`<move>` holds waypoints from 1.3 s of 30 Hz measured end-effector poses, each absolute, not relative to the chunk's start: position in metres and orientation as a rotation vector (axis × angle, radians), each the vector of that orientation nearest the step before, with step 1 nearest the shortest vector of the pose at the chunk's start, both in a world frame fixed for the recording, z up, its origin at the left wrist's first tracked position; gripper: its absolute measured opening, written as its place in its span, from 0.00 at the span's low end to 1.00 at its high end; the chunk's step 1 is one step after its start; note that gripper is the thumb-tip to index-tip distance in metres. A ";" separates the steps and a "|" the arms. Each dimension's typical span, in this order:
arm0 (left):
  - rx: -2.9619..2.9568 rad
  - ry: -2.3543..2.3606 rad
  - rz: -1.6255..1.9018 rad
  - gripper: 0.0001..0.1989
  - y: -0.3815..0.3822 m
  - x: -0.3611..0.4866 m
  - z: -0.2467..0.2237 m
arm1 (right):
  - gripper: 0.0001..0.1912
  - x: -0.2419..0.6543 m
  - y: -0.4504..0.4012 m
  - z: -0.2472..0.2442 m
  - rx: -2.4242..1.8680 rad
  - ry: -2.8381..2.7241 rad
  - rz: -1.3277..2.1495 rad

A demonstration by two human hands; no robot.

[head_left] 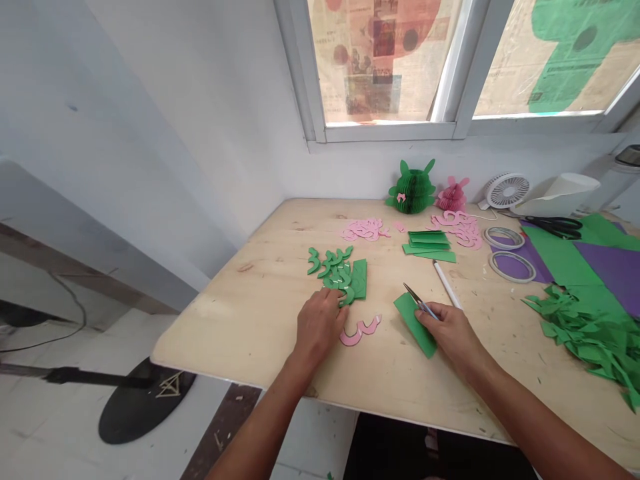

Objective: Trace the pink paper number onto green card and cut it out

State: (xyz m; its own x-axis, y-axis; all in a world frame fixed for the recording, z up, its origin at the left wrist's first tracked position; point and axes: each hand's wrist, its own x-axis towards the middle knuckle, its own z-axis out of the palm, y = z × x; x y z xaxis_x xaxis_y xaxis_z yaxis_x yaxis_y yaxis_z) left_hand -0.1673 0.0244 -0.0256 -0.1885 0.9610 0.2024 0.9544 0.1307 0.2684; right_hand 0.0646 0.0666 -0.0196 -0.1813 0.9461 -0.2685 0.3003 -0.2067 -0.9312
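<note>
My left hand [323, 321] rests at the near edge of a pile of curved green paper cutouts [331, 264]. Its fingers are bent together on a green cutout [346, 297], and the fingertips are partly hidden. My right hand [453, 333] is closed around a pair of scissors [420, 303], whose blades point up and left. Beneath them a folded green paper strip [416, 327] lies slanted, touching my right fingers. Between the hands is a wavy pink paper template [361, 331]. A green rectangle of paper [359, 279] lies beside the cutouts.
Pink cutouts [364, 230] and stacked green strips [429, 241] lie farther back. To the right are a white pen [447, 285], tape rolls [513, 267], black scissors [555, 227] and green scraps [590, 340]. Green [413, 192] and pink paper figures [452, 196] stand near a fan [507, 191].
</note>
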 end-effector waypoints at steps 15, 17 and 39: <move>2.046 2.468 0.408 0.07 0.031 -0.167 -0.027 | 0.16 0.065 0.061 -0.018 -1.512 -1.376 1.307; 2.097 2.456 0.414 0.08 0.033 -0.162 -0.025 | 0.16 0.065 0.061 -0.020 -1.486 -1.355 1.335; 2.285 2.350 0.707 0.12 0.056 -0.140 -0.011 | 0.19 0.071 0.060 -0.025 -1.303 -1.175 1.538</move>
State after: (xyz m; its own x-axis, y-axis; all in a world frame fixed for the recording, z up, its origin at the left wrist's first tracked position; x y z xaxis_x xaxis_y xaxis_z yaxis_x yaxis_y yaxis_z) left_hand -0.1398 0.0556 -0.0108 -0.0591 0.9004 0.4311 0.9888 -0.0065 0.1491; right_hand 0.0713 0.0598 -0.0252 -0.1637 0.9521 -0.2585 -0.0013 -0.2622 -0.9650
